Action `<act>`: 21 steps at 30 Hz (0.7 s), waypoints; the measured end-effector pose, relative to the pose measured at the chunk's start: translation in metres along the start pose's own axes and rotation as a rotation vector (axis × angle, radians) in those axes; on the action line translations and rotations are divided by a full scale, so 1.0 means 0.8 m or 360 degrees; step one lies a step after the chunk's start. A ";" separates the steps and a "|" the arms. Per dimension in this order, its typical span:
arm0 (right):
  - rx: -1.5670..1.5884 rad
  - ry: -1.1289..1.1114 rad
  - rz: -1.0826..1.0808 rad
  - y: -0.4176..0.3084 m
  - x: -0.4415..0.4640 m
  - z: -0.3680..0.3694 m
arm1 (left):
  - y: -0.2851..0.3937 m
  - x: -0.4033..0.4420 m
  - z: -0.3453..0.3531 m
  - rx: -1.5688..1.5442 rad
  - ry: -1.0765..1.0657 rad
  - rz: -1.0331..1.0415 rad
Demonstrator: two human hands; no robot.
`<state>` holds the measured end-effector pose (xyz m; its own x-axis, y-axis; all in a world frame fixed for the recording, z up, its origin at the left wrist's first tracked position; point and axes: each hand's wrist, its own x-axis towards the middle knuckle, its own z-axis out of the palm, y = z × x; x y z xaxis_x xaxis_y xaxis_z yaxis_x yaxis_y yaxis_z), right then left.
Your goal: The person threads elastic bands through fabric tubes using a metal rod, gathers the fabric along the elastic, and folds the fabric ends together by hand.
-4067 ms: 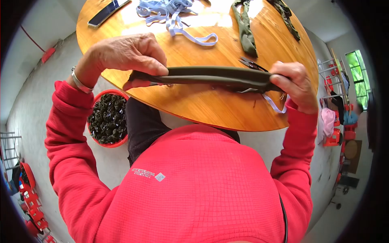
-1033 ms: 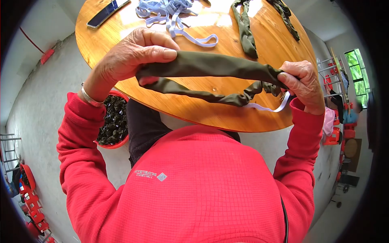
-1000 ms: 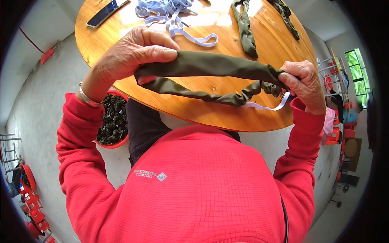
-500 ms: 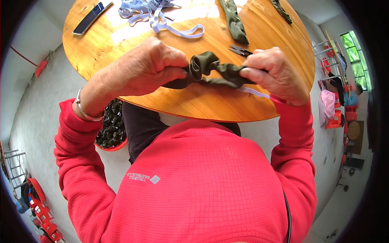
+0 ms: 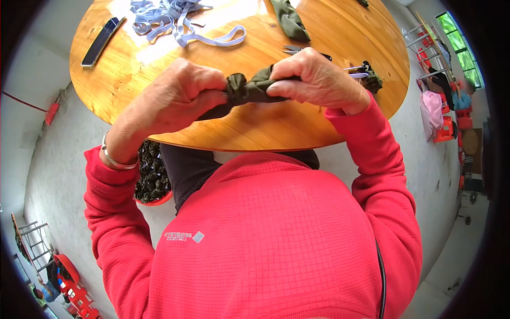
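A dark green gathered fabric tube is stretched between my two hands above the near part of the round wooden table. My left hand is closed on its left end, thumb and fingers pinching the bunched cloth. Pinching the other end is my right hand, thumb below and forefinger above. Just beyond my right hand, a bunched dark green piece shows with a white band and a thin rod beside it. Small thread snips lie partly behind my right hand.
Pale blue elastic bands lie heaped at the far side, with a dark phone-like object left of them. Another green fabric tube lies further back. Below the table, a red basin holds many dark green gathered pieces.
My hands have come closer together, and the green fabric between them is more bunched. The bunched piece with the white band now shows right of my right hand. The view has shifted slightly.
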<state>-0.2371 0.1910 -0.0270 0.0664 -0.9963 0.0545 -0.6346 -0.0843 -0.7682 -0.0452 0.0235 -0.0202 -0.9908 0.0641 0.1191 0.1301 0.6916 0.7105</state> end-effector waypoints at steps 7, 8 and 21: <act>0.0384 0.0170 0.0284 0.021 -0.036 -0.017 | -0.017 -0.037 -0.036 -0.0057 0.0079 -0.0013; 0.0474 0.0196 0.0327 0.028 -0.039 -0.015 | -0.020 -0.043 -0.037 -0.0127 0.0140 -0.0009; -0.0649 0.0239 -0.0422 -0.027 0.028 0.008 | 0.015 0.004 -0.026 -0.0200 0.0066 -0.0155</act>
<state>-0.2172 0.1703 -0.0132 0.1735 -0.9287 0.3276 -0.8618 -0.3042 -0.4059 -0.0465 0.0171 0.0030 -0.9970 -0.0303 0.0719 0.0396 0.5976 0.8009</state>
